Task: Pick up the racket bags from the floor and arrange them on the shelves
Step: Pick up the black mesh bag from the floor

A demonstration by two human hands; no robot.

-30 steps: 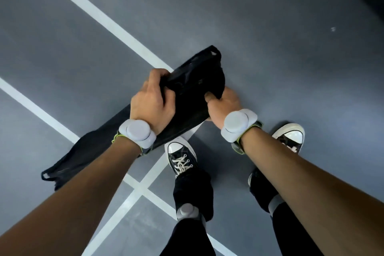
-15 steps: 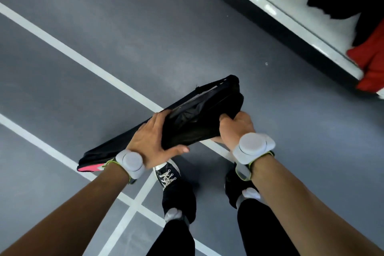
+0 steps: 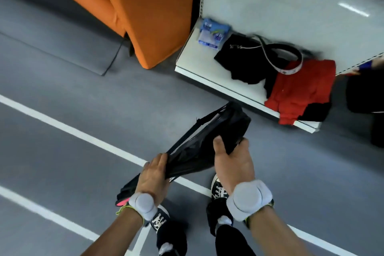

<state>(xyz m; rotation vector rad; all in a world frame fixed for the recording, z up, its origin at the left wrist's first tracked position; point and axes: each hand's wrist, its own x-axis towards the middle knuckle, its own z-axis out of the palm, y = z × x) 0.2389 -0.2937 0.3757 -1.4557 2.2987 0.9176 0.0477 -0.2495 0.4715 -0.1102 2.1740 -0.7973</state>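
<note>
Since half a second ago, much more of the white shelf (image 3: 199, 62) is brought into view at the upper right of the frame, and the black racket bag (image 3: 209, 141) is carried nearer its front edge. The bag is held clear of the grey floor (image 3: 83, 89) at centre frame, its far end tilted up toward the shelf. It is clasped near its lower end by the left hand (image 3: 152, 178), fingers closed over the fabric, and gripped further up by the right hand (image 3: 233, 164), thumb pressed on top. A black bag (image 3: 247, 58), a red bag (image 3: 301, 89) and a blue packet (image 3: 213, 33) are already seen on the shelf. Placement is judged to be close, though little bare shelf is left.
</note>
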